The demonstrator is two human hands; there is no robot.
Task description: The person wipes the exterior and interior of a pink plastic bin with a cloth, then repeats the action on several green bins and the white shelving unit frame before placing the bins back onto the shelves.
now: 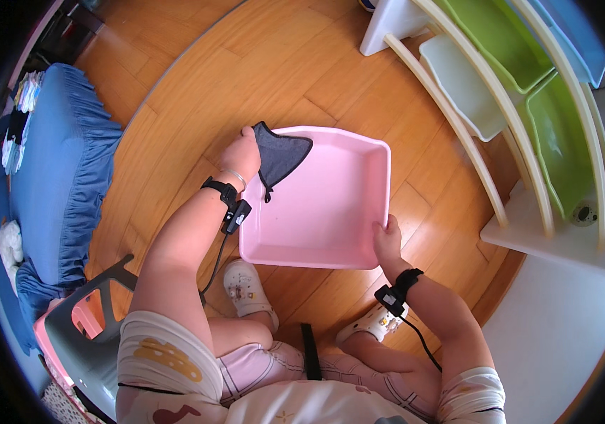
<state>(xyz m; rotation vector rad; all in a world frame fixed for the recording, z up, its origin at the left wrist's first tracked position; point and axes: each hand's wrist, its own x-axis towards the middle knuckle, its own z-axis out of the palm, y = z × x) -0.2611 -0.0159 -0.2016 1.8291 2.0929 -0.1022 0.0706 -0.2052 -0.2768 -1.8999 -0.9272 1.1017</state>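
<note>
A pink plastic bin [323, 206] lies in front of me, its hollow inside facing up and holding no loose objects. My left hand [243, 155] grips a dark grey cloth [284, 153] with black edging and a small loop at one corner. The cloth drapes over the bin's upper left corner and rests against its inner wall. With my right hand [388, 241] I hold the bin's right rim near the lower corner, the thumb on the inner side. The fingers of both hands are partly hidden.
A toy storage rack [514, 116] with green bins [559, 143] and a white bin [461, 87] stands at the right. To the left is a bed with a blue ruffled cover [64, 175]. A grey and pink chair [88, 339] stands at lower left on the wood floor [217, 79].
</note>
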